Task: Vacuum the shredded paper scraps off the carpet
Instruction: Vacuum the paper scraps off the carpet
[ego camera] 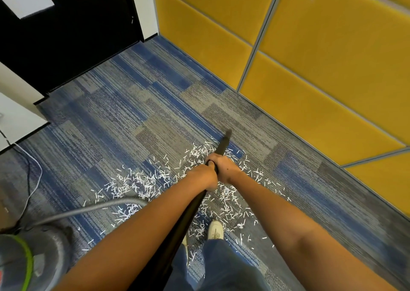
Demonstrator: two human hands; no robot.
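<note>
Scraps [142,180] are strewn on the carpet [124,113] from 9 to 3 o'clock, the vacuum tube [222,145] is gripped by left hand [205,175] and right hand [225,166] with its tip at 12 o'clock; pickup is judged barely started, a pull back through the pile likely needed next.

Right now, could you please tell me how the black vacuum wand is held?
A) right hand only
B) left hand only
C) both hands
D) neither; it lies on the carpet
C: the left hand and the right hand both grip the black wand, one just behind the other, over the scattered paper scraps.
</note>
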